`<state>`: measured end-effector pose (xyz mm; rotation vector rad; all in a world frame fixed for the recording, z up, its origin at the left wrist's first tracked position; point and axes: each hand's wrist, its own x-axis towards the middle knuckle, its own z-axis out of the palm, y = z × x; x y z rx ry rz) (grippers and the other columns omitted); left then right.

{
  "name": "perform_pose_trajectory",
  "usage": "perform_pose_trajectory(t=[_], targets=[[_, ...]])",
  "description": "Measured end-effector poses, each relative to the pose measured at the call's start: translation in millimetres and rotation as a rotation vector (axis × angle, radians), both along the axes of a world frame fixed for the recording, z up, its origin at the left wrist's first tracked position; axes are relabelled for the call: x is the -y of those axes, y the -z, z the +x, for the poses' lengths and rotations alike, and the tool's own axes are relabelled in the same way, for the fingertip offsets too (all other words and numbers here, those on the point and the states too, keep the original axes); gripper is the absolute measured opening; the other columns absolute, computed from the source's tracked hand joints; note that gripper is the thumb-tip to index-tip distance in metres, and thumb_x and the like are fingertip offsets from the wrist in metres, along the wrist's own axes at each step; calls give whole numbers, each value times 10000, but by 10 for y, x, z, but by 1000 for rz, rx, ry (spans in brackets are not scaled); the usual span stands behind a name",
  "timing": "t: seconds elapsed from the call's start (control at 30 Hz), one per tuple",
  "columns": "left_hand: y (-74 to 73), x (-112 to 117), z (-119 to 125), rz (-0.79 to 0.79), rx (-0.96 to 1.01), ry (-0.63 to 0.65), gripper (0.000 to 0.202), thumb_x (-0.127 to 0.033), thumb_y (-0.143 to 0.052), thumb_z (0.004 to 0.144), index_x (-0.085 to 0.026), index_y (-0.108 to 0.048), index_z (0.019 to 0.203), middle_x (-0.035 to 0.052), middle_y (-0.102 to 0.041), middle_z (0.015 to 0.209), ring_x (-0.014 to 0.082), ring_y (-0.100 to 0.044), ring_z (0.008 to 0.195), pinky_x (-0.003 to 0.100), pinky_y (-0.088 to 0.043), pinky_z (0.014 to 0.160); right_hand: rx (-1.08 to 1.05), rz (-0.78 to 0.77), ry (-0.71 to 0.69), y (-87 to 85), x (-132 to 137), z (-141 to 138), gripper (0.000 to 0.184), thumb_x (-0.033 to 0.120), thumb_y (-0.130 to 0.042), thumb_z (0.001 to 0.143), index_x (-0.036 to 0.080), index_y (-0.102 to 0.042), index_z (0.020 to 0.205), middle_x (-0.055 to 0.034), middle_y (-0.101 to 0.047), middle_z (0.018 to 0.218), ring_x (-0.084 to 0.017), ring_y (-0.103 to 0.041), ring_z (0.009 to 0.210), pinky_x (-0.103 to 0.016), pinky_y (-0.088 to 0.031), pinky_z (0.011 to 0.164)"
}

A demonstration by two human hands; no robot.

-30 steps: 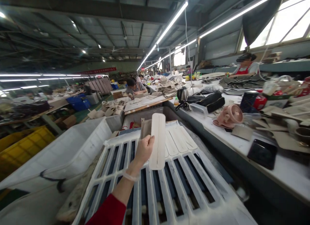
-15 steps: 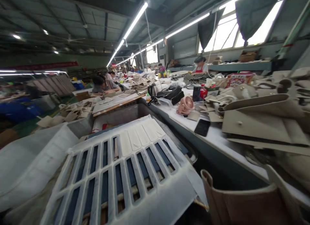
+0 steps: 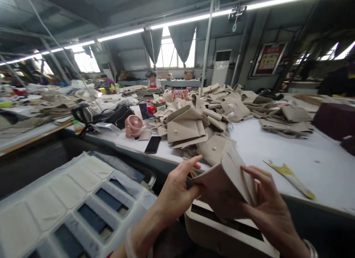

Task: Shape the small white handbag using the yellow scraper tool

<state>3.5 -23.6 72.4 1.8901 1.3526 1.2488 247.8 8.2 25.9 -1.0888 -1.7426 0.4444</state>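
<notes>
A folded beige leather bag piece (image 3: 219, 193) is held up between my two hands, tilted, in front of the white table's edge. My left hand (image 3: 176, 187) grips its left edge, thumb on the near side and forefinger raised above it. My right hand (image 3: 273, 210) is closed around the right end, with fingers over the upper layers. Directly beneath lies another beige piece with a long dark slot (image 3: 201, 230), partly hidden by my hands and the held piece. At lower left is a white slotted rack (image 3: 122, 210) with several pale flat panels (image 3: 68, 191).
On the white table (image 3: 246, 150) lie a heap of beige bag pieces (image 3: 185, 126), a phone (image 3: 153, 144), a pink fan (image 3: 133, 125) and a black bag (image 3: 118, 117). A yellow-stained flat tool (image 3: 291, 176) rests at right. Behind the table is a person (image 3: 152, 81) in red.
My view has swung to the right, so the rack sits further left. Both my hands have come into view, holding the bag piece; neither showed before.
</notes>
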Motion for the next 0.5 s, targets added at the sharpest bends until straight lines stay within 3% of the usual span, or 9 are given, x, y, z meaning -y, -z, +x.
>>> perform_pose_trajectory(t=[0.07,0.2,0.37,0.5], targets=[[57,-38,23,-36,-28,29,491,22,-652,742,-258,-622,1144,-35,-629,1004,109,-587,878,219,-465,822,-21,-33,-38,97,-11,9,598,453,-747,775,365,-488,1306,-47,-428,1362,-272,-482,1245,-455,-423,1039],[320,-36,9,-121,-107,25,213,-29,-643,767,-203,-653,890,-34,-610,863,121,-565,833,235,-426,759,79,-4,-55,319,24,69,615,426,-742,785,363,-466,1331,-56,-404,1351,-280,-447,1250,-472,-411,1037],[831,-52,42,-144,-303,12,168,-19,-631,727,-179,-581,720,-6,-593,805,167,-513,830,294,-397,740,372,105,-38,555,68,127,629,325,-711,793,352,-441,1361,-74,-390,1333,-292,-450,1189,-465,-475,936],[1071,-24,90,-151,-341,-9,158,-63,-705,697,-203,-659,756,20,-641,947,215,-515,973,349,-409,874,674,267,-30,686,58,225,671,236,-693,781,328,-437,1394,-118,-420,1315,-319,-482,1109,-481,-470,854]])
